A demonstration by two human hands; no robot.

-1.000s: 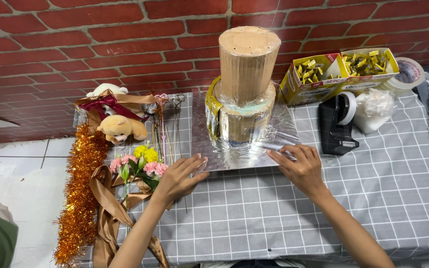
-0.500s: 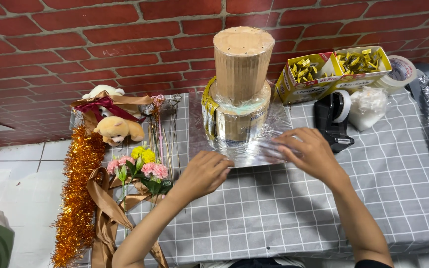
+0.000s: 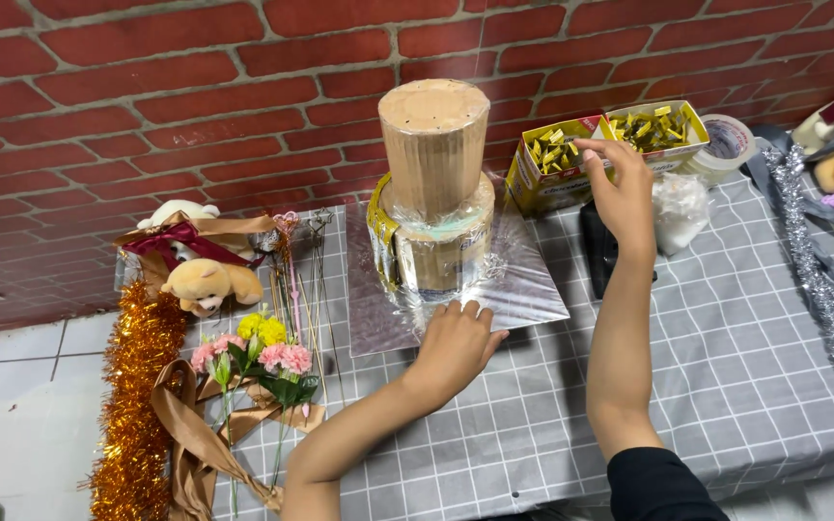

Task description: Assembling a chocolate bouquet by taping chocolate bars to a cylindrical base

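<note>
On the grey checked tablecloth (image 3: 726,338) before me stands a two-tier cardboard cylinder tower (image 3: 433,183), its lower tier wrapped in clear film and set on a square silver board (image 3: 533,289). My left hand (image 3: 456,342) lies flat at the board's front edge, fingers loosely spread and pressing down on the film there, gripping nothing. My right hand (image 3: 620,193) is raised toward the back of the table, fingers bent with the tips at the rim between two open yellow cartons; I cannot tell whether anything is pinched between them. One yellow carton (image 3: 557,169) holds a loose heap of small yellow-green packets, and the second yellow carton (image 3: 663,130) beside it is filled with the same. Just right of them lies a roll of tape (image 3: 726,140), with a clear bag of white stuff (image 3: 680,207) below it. To my left lie a small bunch of pink and yellow artificial flowers (image 3: 258,352), a brown ribbon (image 3: 185,434), orange tinsel (image 3: 137,386) and a tan teddy bear (image 3: 209,282). Silver tinsel (image 3: 822,289) trails down the right side of the cloth.
</note>
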